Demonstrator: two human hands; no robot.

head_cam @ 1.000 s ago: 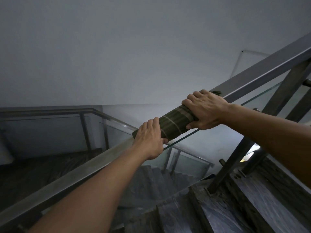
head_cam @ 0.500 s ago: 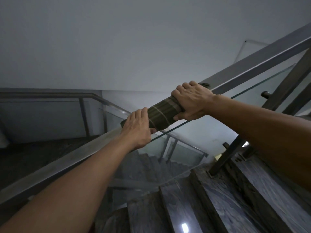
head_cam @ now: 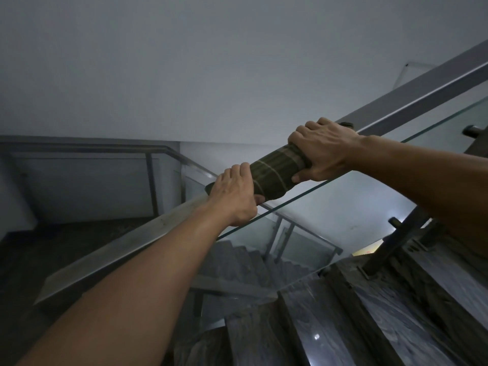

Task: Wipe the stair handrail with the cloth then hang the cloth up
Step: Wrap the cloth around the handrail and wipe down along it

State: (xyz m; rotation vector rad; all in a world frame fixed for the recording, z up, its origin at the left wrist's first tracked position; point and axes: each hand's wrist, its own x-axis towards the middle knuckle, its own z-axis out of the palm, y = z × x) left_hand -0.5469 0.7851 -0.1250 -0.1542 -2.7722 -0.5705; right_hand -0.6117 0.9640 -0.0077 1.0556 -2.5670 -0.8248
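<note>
My cloth [head_cam: 274, 173] is wrapped around the rail [head_cam: 412, 101], midway along its slope. My left hand [head_cam: 232, 192] clamps its lower end, my right hand [head_cam: 323, 151] its upper end. I judge wiping underway; rail above remains, hanging not begun.

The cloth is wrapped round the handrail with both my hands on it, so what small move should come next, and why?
Probably slide both hands and the cloth up along the handrail. The left hand and right hand grip its two ends, it wraps the rail, and a long bare stretch runs above the right hand.
</note>
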